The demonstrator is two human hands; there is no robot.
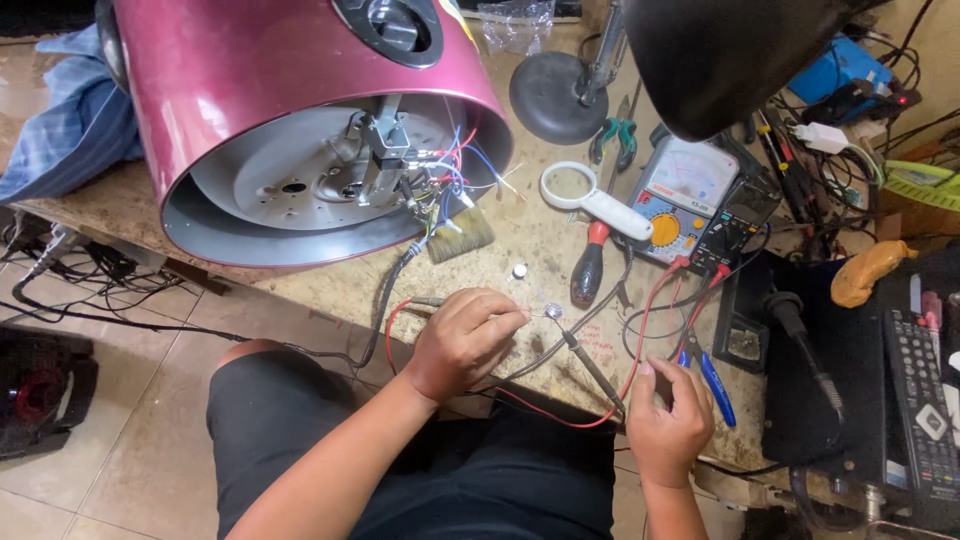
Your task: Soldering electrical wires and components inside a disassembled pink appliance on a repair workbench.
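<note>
Worn, speckled stone-like surface (500, 270), cluttered, above a tiled floor. Left hand (462, 342) rests on it, fingers pinched together on a small shiny round part (553, 312); a thin probe (590, 365) lies with its tip touching that part. Right hand (668, 415) sits at the near edge, thumb and fingers closed on the probe's rear end, red lead (640, 330) looping past.

Behind the left hand: a maroon cooker (300, 110) on its side, grey metal base open, coloured wires spilling out. A cable (385, 310) runs from it under the left wrist. A frayed brush (460, 235) lies by the cooker's rim, a small silver cap (520, 270) just beyond the fingers.

Right of centre: white magnifier (590, 200), red-handled screwdriver (590, 265), grey meter (685, 195) with yellow dial, green pliers (615, 135), black lamp shade (730, 55) overhead. Blue-handled tool (715, 385) beside the right hand. Remote (920, 410) far right.
</note>
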